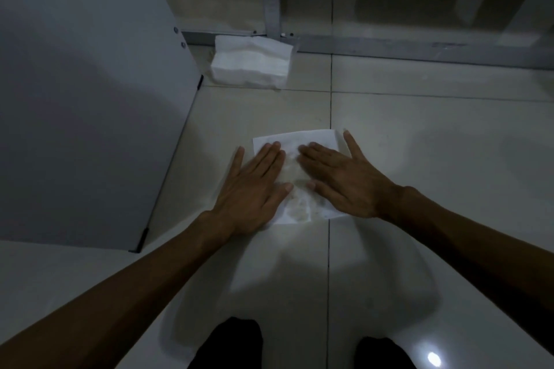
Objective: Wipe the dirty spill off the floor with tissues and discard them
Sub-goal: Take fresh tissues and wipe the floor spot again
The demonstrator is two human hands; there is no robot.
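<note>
Below my knees, both hands, left and right, press flat and spread on one tissue soaking the spill beneath them; wiping's midway, discarding remains, spare tissue stack beyond my fingertips.

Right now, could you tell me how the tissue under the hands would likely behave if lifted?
The tissue looks thin, so probably limp. Brownish wet patches suggest it may cling or tear. Both the left hand and right hand press it flat.
</note>
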